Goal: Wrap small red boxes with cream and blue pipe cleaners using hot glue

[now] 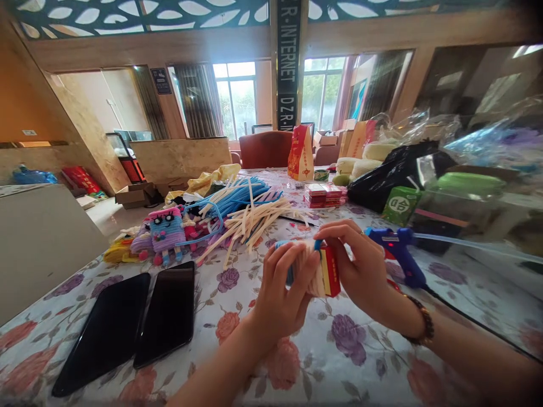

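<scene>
A small red box (333,272), partly wrapped in rows of white and blue fuzzy pipe cleaners, is held above the tablecloth in front of me. My left hand (282,285) is closed around the wrapped side of it. At the box's top edge, my right hand (360,263) pinches a blue pipe cleaner (317,245), its fingertips close to my left fingers. Part of the wrapping is covered by my fingers. Beyond my hands lies a loose pile of blue pipe cleaners (241,198) and cream pipe cleaners (254,223).
A blue glue gun (396,249) with a glue stick lies right of my right hand, its cord trailing off. Two black phones (167,311) rest on the left. Finished fuzzy dolls (165,232), stacked red boxes (324,195) and a black bag (394,172) stand farther back.
</scene>
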`<state>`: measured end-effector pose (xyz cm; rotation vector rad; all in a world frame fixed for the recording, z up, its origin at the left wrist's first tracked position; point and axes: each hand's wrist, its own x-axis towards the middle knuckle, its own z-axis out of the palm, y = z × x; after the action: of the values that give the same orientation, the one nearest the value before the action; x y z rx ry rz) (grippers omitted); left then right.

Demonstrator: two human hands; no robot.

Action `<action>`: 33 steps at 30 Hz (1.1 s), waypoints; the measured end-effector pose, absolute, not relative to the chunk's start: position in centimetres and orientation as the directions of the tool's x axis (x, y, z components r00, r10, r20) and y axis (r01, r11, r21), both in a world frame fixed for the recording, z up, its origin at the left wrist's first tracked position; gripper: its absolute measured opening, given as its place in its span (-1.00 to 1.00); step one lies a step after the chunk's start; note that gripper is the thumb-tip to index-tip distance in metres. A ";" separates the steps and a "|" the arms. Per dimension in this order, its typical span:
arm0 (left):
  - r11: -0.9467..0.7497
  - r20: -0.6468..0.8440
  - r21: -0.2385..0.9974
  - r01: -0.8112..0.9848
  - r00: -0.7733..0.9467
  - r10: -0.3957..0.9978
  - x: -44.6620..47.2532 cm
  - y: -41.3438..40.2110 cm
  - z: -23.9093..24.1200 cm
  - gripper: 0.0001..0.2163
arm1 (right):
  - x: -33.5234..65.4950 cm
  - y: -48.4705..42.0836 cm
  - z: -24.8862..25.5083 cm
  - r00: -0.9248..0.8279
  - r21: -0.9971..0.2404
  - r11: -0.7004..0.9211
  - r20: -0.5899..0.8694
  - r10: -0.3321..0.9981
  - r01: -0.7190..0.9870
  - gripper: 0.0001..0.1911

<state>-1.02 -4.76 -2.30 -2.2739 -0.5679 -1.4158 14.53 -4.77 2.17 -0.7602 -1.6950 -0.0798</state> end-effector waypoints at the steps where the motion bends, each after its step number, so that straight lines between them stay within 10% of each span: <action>1: -0.838 0.905 -0.119 0.533 0.405 0.129 -1.0 -4.8 -2.3 -0.49 | 14.6 -4.8 2.2 -0.073 -0.349 0.790 0.895 0.441 0.504 -0.71; 33: -0.848 0.912 -0.163 0.504 0.404 0.065 -1.1 -4.7 -2.5 -0.65 | 15.3 -5.3 1.7 -0.198 -0.194 0.897 0.936 0.291 0.397 -0.79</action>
<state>-1.06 -4.75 -2.52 -2.2510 -0.4869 -1.4352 15.35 -5.35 1.70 -0.5171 -1.7969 -0.1042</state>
